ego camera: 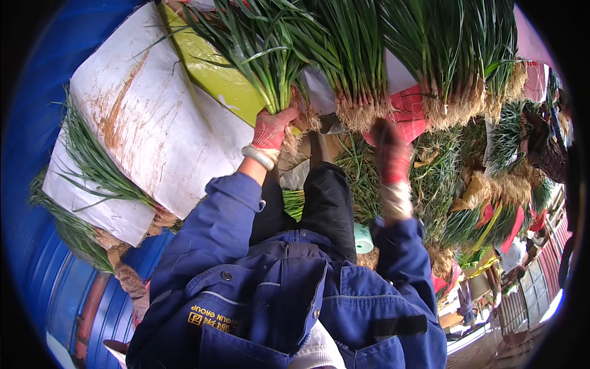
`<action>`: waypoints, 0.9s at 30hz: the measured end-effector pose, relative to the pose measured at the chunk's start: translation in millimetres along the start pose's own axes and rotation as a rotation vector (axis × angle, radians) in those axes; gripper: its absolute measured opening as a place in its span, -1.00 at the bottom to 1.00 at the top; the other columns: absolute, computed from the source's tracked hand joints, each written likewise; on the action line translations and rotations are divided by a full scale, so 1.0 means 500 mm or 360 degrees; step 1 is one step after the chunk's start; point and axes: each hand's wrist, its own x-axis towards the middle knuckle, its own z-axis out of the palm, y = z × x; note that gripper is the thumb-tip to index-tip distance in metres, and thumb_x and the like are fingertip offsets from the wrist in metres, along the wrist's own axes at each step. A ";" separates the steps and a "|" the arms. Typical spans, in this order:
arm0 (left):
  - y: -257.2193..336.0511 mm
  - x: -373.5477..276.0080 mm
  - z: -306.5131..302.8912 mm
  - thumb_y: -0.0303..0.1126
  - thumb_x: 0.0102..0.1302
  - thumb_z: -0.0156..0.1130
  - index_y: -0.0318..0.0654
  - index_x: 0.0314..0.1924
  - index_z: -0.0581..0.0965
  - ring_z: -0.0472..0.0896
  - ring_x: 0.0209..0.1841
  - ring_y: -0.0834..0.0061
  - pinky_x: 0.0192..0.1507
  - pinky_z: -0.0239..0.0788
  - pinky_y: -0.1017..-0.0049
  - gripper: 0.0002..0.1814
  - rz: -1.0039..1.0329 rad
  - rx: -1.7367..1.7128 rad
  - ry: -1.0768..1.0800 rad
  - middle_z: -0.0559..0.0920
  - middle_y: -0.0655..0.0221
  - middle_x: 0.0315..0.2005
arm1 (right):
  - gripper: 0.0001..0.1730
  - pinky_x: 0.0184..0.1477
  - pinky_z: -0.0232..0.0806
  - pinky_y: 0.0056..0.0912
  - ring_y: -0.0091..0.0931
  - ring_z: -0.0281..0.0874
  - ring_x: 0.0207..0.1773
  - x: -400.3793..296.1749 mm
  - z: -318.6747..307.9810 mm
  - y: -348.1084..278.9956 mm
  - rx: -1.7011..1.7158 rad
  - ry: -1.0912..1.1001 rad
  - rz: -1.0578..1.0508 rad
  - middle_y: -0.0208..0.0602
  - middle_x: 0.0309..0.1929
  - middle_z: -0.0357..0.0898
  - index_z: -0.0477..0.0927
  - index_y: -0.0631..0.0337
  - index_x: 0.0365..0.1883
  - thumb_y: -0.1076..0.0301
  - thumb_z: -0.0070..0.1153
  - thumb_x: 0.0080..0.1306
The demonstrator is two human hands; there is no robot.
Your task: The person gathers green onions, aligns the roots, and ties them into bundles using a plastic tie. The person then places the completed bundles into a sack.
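Note:
My left hand [275,123], in a red and white knit glove, grips a bunch of leafy green plants [276,78] low on the stems, with pale roots hanging below it. A second rooted bunch [362,87] lies just to the right, its roots towards me. My right hand [392,143], also gloved and blurred by motion, is beside those roots, over the edge of a red sheet [409,108]; whether its fingers hold anything cannot be made out. Further right lie more bunches [451,83] with shaggy tan roots, leaves pointing away from me.
Soiled white sheets [138,120] and a yellow-green sheet [216,69] lie at the left, with more green bunches [106,170] there. Loose greens [364,175] are heaped below and right. A pale green cylindrical object [363,238] stands near my leg. Another person's arm [131,281] shows lower left.

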 end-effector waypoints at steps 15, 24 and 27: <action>0.231 -0.158 0.012 -0.38 0.19 0.31 -0.27 -0.18 0.54 0.56 -0.44 0.55 -0.22 0.49 0.46 -0.77 -0.0129 -0.0378 -0.0165 0.58 0.43 -0.48 | -0.67 -0.51 0.35 -0.38 -0.49 0.48 -0.58 0.101 0.121 -0.165 0.1026 -0.1044 0.0363 -0.33 -0.60 0.51 0.59 0.23 -0.20 0.12 0.16 0.29; 0.058 -0.151 -0.025 -0.29 0.21 0.27 -0.22 -0.26 0.58 0.56 -0.51 0.57 -0.50 0.33 0.58 -0.82 -0.0651 -0.0067 -0.0260 0.61 0.44 -0.51 | -0.70 -0.40 0.38 -0.06 -0.13 0.56 -0.46 0.027 0.225 -0.170 -0.0275 -0.0792 -0.0452 -0.08 -0.48 0.59 0.56 0.21 -0.42 0.14 0.05 0.28; 0.035 -0.147 -0.037 -0.34 0.18 0.29 -0.31 -0.26 0.59 0.60 -0.51 0.48 -0.42 0.41 0.51 -0.80 -0.0869 0.0149 -0.0076 0.65 0.33 -0.48 | -0.67 -0.37 0.38 -0.02 -0.07 0.55 -0.41 0.016 0.240 -0.177 -0.0593 -0.0839 -0.0649 -0.08 -0.47 0.60 0.51 0.20 -0.48 0.11 -0.02 0.28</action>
